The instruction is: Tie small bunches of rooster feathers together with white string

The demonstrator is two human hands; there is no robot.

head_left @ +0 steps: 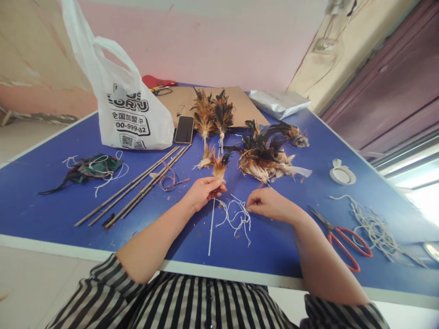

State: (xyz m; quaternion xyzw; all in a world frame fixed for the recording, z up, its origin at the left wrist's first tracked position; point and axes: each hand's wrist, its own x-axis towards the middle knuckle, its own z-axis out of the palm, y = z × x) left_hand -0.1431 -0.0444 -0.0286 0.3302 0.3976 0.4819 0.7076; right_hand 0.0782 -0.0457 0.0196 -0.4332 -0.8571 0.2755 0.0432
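Observation:
My left hand [206, 192] is closed in a pinch around the base of a small feather bunch [219, 168], brown and black, its tips pointing away from me. A thin white stick [211, 228] runs from under that hand toward the table's near edge. To the right, my right hand [264, 203] is closed with its fingertips pressed together; what they hold, if anything, I cannot make out. Between the hands lie tangled short white strings [236, 219]. Just beyond my right hand is a heap of loose feathers [264, 160].
Two tied feather bunches [204, 114] lie on cardboard [245, 107]. Leftward are thin sticks [137, 192], dark green feathers [92, 169], a phone [184, 130] and a white plastic bag [130, 105]. On the right are red-handled scissors [343, 237], pale cord [377, 228] and a tape roll [342, 174].

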